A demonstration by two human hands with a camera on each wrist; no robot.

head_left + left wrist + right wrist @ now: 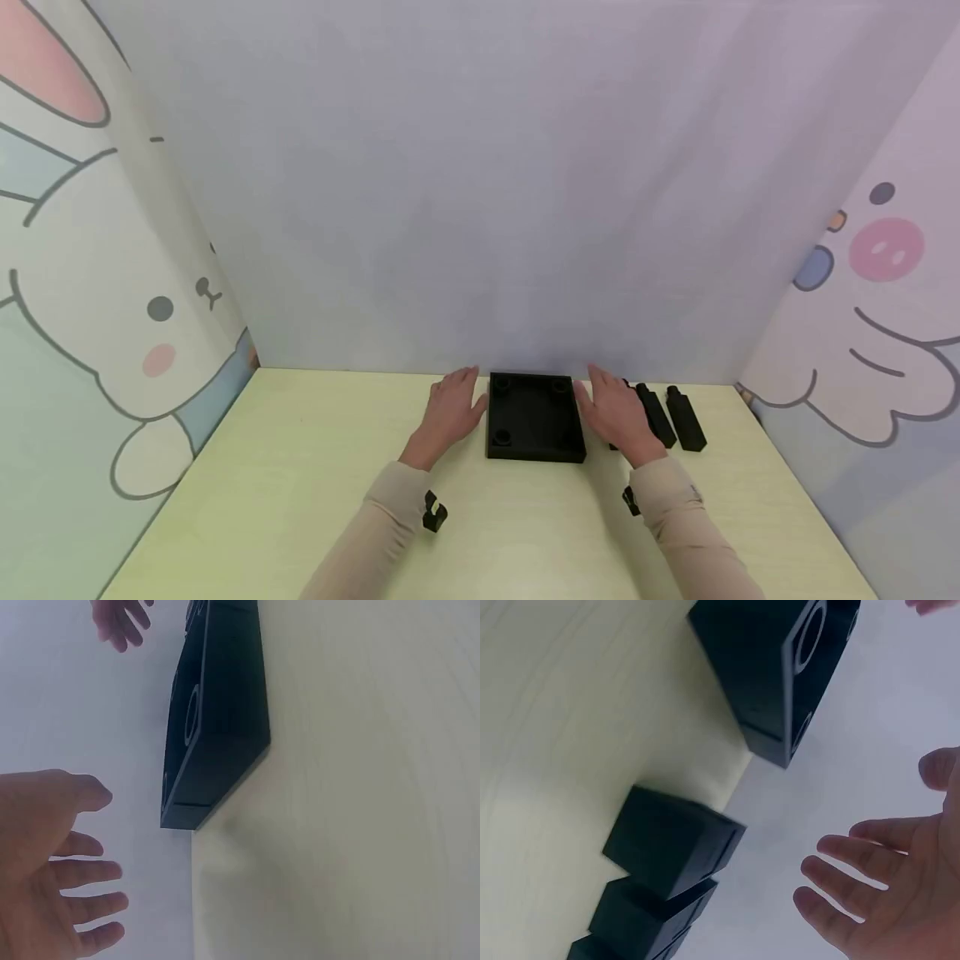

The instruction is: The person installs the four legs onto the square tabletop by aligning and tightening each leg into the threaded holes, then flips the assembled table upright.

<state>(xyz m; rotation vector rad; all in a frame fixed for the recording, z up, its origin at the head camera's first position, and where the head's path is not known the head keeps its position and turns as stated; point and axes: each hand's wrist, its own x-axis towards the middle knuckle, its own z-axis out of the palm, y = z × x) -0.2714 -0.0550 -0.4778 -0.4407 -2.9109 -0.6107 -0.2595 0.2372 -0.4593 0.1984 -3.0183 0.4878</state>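
A black square panel [534, 417] with raised edges and a round ring in each corner lies at the back of the table, next to the wall. My left hand [450, 410] is just left of it, fingers spread; in the left wrist view a gap shows between that hand [45, 862] and the panel's side [232, 712]. On the opposite side my right hand [617, 410] hovers with extended fingers, apart from the panel in the right wrist view. Neither hand holds anything. Several black block-like legs with narrow round ends [686, 419] lie right of my right hand, which partly hides them.
The pale yellow tabletop [315, 467] meets a grey cloth wall [465, 208] right behind the panel. Side walls with cartoon animals [172, 333] stand to the left and right. A black wrist device [434, 512] sits at my left cuff.
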